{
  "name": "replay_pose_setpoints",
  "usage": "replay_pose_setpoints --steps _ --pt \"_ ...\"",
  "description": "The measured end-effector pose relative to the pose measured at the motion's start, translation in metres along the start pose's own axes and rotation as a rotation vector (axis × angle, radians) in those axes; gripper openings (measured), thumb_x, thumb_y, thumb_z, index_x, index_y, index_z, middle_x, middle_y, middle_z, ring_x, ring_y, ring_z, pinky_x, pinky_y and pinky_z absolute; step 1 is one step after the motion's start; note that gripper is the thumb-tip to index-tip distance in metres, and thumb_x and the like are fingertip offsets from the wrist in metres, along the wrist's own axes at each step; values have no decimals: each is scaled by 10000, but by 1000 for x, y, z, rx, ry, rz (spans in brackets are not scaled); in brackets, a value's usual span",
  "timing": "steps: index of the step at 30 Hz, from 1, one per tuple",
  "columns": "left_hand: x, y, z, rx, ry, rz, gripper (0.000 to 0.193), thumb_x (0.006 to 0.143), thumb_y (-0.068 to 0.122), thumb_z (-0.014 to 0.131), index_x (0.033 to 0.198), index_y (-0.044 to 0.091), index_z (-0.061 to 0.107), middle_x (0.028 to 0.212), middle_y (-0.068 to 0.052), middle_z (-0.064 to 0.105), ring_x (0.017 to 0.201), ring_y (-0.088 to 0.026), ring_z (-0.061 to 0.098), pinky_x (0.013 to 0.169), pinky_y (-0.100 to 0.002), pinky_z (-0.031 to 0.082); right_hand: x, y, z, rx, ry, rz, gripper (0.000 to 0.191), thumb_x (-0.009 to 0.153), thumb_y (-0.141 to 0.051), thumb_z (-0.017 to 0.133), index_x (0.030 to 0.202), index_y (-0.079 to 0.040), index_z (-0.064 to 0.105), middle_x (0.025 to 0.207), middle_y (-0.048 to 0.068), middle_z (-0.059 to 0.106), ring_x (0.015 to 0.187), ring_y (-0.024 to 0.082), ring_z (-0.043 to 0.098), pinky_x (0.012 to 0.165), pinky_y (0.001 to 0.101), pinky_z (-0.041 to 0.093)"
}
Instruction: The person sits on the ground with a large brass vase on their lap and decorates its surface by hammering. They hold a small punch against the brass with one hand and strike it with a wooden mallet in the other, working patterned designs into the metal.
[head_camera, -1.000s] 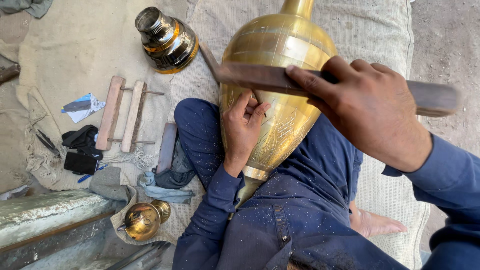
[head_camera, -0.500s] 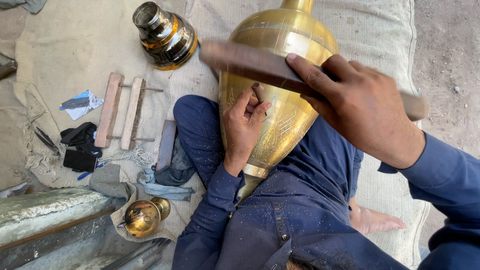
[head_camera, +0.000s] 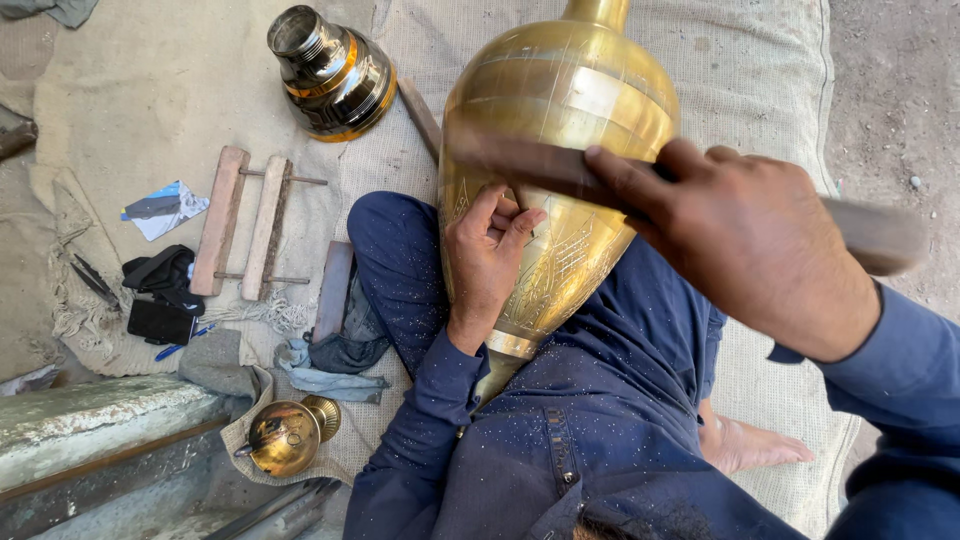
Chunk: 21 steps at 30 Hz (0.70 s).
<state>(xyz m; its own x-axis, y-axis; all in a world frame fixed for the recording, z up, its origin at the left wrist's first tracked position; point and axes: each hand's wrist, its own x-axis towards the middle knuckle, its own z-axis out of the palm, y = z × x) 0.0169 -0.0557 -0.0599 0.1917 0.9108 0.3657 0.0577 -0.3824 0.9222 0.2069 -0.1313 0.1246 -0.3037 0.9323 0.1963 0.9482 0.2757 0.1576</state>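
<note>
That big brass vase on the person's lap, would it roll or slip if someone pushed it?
The brass vase would probably roll, since its body is round and it lies on its side. The polished surface looks slippery. It is likely stiff and fairly heavy, being metal; the left hand rests on it.

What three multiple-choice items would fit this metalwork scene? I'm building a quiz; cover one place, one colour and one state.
1. Where does the large engraved brass vase rest?
A. on the person's lap
B. on the two wooden slats
C. on the stone ledge

2. What colour are the person's clothes?
A. white
B. dark blue
C. red

3. What does the right hand do?
A. lies open
B. grips a long wooden bar
C. holds the small round brass pot

Answers: A, it lies between the legs; B, sleeves and trousers are dark blue; B, fingers wrap the bar.
</note>
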Motion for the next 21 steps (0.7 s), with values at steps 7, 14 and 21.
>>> replay_pose_setpoints --steps 7,14,21 --pt "-2 4 -2 36 -40 19 426 949 73 778 1350 23 644 876 -71 748 756 -113 725 648 -251 602 -3 1 -2 -68 -47 -26 622 963 -378 675 1554 -230 543 815 51 595 585 151 581 484 293 513" --pt "-1 6 -1 10 -20 15 469 918 93 802 1347 4 633 841 -66 734 744 -115 725 648 -257 600 -3 3 3 -205 -127 -33 603 976 -428 661 1553 -290 554 814 43 602 573 138 590 477 287 503" --pt "-5 5 -2 56 -47 40 401 954 94 777 1319 -1 640 842 -67 727 740 -116 732 637 -250 601 -9 2 7 -99 -69 -22 560 986 -404 665 1523 -266 580 815 47 607 584 154 601 496 302 510"
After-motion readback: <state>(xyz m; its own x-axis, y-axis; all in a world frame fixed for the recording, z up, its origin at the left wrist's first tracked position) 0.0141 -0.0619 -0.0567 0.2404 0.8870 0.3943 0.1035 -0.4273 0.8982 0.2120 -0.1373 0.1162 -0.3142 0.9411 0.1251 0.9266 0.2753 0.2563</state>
